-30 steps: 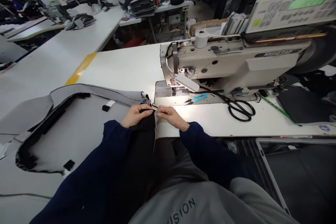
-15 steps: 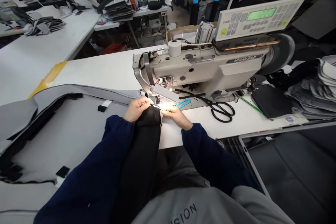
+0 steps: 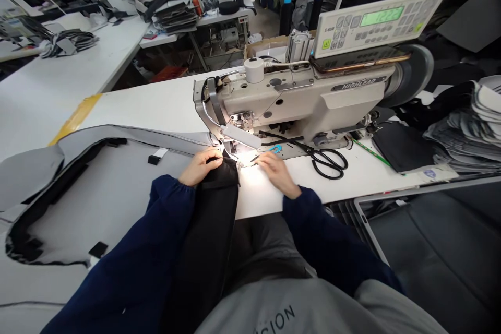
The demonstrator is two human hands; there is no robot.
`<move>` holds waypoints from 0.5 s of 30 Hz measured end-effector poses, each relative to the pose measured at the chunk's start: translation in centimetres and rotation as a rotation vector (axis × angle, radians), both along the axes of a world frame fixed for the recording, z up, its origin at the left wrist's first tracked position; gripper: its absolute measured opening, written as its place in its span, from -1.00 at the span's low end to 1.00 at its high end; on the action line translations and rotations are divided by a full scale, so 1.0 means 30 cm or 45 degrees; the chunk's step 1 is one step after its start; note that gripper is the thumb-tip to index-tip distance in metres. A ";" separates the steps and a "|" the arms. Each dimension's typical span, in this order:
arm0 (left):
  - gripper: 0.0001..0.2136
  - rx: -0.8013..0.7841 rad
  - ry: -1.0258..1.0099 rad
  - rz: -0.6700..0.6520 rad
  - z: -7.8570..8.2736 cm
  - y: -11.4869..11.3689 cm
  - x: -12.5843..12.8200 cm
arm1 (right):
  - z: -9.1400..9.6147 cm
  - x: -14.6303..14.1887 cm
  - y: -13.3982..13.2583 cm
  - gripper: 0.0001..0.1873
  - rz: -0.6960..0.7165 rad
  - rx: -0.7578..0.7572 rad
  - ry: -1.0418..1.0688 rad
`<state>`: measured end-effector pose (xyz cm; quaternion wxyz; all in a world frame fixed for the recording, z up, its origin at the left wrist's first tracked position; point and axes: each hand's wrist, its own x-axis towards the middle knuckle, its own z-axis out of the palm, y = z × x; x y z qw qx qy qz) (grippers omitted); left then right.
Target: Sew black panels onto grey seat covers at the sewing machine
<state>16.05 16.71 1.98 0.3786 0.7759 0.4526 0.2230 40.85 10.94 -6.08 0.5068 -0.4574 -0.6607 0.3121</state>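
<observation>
The left hand (image 3: 201,166) sits just left of the sewing machine's (image 3: 297,95) needle area, its fingers (image 3: 213,155) curled closed over the upper end of a black fabric strip (image 3: 213,214). The strip is matte and soft-looking, and it runs from the front of the machine toward the person's lap. The right hand (image 3: 276,173) lies on the table (image 3: 133,104) just right of the strip and is not touching it. Its fingers (image 3: 264,160) are narrowly drawn together, and whether they pinch anything cannot be determined.

The machine is one beige metal unit with a HIGHLEAD nameplate (image 3: 358,84), a white cylindrical fitting (image 3: 254,70) on top and one round dark handwheel (image 3: 409,75) at its right end. One control panel (image 3: 378,22) with a green display stands behind it. In front of the machine lie one pair of black-handled steel shears (image 3: 329,162) and one pair of blue-handled thread snips (image 3: 275,150).

Left of the machine lies one large grey sheet panel (image 3: 99,203) with curved, black-edged cutouts. Two small black tabs (image 3: 154,159) are visible on it, the second (image 3: 97,249) nearer the person. Right of the machine are one flat black piece (image 3: 399,148) and one stack of grey-and-black cut pieces (image 3: 457,125).
</observation>
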 end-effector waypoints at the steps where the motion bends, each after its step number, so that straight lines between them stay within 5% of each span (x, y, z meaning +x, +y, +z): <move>1: -0.72 -0.020 0.002 0.007 0.003 -0.010 0.002 | 0.002 0.066 -0.031 -0.73 -0.114 0.056 -0.086; 6: -0.63 -0.133 0.093 0.038 0.032 -0.047 0.037 | 0.007 0.427 -0.184 -0.66 -0.631 0.029 -0.818; 10: -0.59 -0.478 0.033 -0.112 0.044 -0.045 0.046 | 0.004 0.546 -0.236 -0.62 -0.606 -0.084 -1.126; 15: -0.66 -0.413 -0.146 -0.054 0.049 -0.072 -0.039 | 0.017 0.555 -0.218 -0.60 -0.474 -0.089 -1.150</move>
